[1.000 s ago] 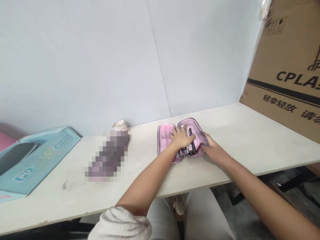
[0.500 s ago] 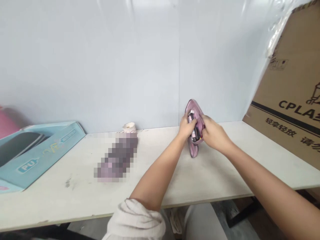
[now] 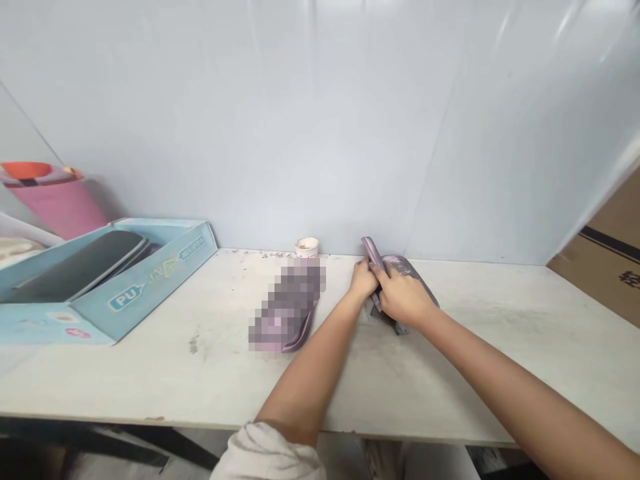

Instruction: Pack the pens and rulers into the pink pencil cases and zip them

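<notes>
A pink pencil case (image 3: 400, 268) lies folded nearly closed on the white table (image 3: 450, 373), close to the back wall. My left hand (image 3: 363, 280) grips its left edge with curled fingers. My right hand (image 3: 403, 298) presses down on top of the case, fingers closed over it. The pens inside are hidden.
A blurred purplish object (image 3: 289, 307) lies just left of my hands. A small paper cup (image 3: 307, 247) stands behind it by the wall. A light-blue box (image 3: 105, 280) sits at the far left, a pink container (image 3: 47, 197) behind it. A cardboard carton (image 3: 607, 267) stands at the right.
The case lay open with pens showing, was lifted and folded between both hands, and now rests on the table nearly closed. The view has swung to the left.
</notes>
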Motion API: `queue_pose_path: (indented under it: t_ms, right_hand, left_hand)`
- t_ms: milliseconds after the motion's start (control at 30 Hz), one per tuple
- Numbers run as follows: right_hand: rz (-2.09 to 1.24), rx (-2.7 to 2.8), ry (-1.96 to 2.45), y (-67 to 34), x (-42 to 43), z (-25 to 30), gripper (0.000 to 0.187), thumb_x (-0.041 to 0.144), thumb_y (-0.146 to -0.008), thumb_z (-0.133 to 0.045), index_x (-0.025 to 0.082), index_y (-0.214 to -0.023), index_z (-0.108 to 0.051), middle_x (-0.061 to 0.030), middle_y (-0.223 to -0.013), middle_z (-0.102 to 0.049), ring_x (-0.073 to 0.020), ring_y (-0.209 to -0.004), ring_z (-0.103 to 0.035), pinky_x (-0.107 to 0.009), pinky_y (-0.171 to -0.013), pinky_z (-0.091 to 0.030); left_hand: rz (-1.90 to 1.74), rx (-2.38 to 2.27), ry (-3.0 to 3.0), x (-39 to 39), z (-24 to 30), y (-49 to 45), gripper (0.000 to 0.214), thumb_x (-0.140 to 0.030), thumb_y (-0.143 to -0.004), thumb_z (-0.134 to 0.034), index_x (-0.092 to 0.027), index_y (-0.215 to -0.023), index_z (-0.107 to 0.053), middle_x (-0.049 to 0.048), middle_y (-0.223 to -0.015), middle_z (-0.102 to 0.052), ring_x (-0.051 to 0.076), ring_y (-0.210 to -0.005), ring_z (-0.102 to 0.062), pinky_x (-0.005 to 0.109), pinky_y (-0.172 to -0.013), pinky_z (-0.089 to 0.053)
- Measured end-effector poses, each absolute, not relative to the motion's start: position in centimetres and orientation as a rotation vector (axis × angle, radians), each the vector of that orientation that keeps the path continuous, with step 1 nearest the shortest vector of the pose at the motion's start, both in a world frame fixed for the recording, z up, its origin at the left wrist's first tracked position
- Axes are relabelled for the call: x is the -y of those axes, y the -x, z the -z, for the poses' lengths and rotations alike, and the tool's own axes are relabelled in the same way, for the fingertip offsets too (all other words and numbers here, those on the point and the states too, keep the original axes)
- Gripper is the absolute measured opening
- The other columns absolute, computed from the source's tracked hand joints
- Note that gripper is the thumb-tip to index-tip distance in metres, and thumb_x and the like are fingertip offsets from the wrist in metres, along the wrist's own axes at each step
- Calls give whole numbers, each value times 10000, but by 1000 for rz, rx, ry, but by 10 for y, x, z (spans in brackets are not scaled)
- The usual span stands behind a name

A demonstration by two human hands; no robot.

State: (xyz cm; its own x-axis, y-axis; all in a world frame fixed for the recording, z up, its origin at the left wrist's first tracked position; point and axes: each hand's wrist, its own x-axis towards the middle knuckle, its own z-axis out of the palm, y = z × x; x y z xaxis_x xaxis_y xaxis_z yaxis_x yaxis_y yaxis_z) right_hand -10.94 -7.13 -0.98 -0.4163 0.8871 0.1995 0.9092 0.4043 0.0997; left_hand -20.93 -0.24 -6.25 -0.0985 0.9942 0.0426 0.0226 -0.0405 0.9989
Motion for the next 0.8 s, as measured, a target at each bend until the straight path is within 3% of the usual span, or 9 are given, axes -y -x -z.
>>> queue_pose_path:
  t_ms: [100,267,433,567,800]
  right_hand:
    - [358,2549,1607,113,70,14,572,212,-808,-363,203,-1373,-281,-209,-1366,-360,-307,-913,-609,-417,-713,-468]
    - [339,2515,1672,95,65,9,551,222,-814,-362,221,-1362,-306,-175,-1186,-532,-291,-843,-625,-393,-681,-461]
    - [389,2480,1778,60,63,6,579,162,-803,-349,235,-1375,-298,-149,-1093,-585,-275,-813,-628,-371,-680,-449]
    - [502,2362,1788,22,64,0,576,154,-818,-318,254,-1385,-286,-132,-1106,-585,-250,-762,-631,-364,-661,-458]
    - [531,1664,1589,-74,75,-35,558,144,-797,-319,190,-1351,-372,-97,-1099,-624,-246,-970,-591,-345,-790,-461]
  left_hand:
    - [-1275,-1414,-1377,3,66,226,380,-231,-715,-559,-198,-1094,-566,130,-1212,-525,275,-1163,-453,376,-984,-328]
    - [-1196,-1591,-1576,14,67,240,429,-244,-710,-548,-225,-1138,-555,131,-1248,-456,281,-1186,-416,407,-1015,-264]
    - [-1023,-1796,-1908,29,59,232,389,-307,-776,-467,-245,-1153,-537,113,-1197,-487,279,-1141,-442,418,-965,-323]
    - [-962,-1725,-2093,38,47,209,364,-214,-769,-444,-241,-1115,-553,96,-1188,-500,265,-1118,-454,416,-962,-328]
    - [-1107,-1483,-1711,25,35,158,411,-95,-752,-453,-140,-1159,-494,148,-1254,-468,235,-1223,-382,360,-1045,-244]
